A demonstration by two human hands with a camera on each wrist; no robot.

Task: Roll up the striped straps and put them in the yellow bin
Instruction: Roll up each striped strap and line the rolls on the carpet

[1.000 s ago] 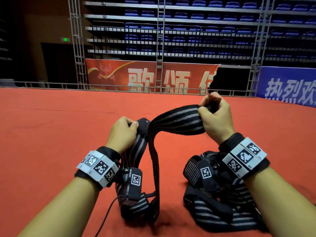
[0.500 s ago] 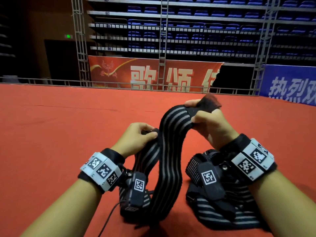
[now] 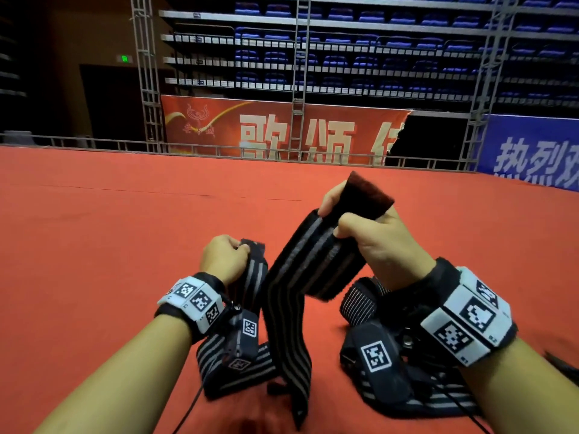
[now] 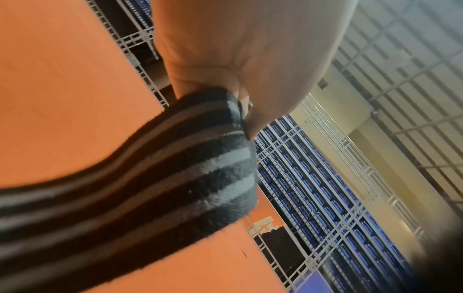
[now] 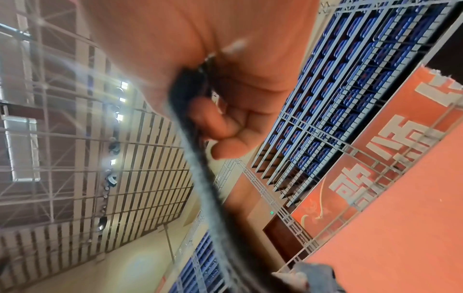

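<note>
Right hand around strap, edge-on wrist-side.

Striped strap: lower length ran behind the left wrist camera; its far end could not be traced.
Left hand: fingertips hidden in the strap fold; the left wrist view was blurred.
Right hand: palm side concealed; the right wrist view showed the strap edge-on and smeared.
Pile of straps: largely covered by the right forearm; count undeterminable.
Blue banner: cut off at the frame's right edge.
</note>
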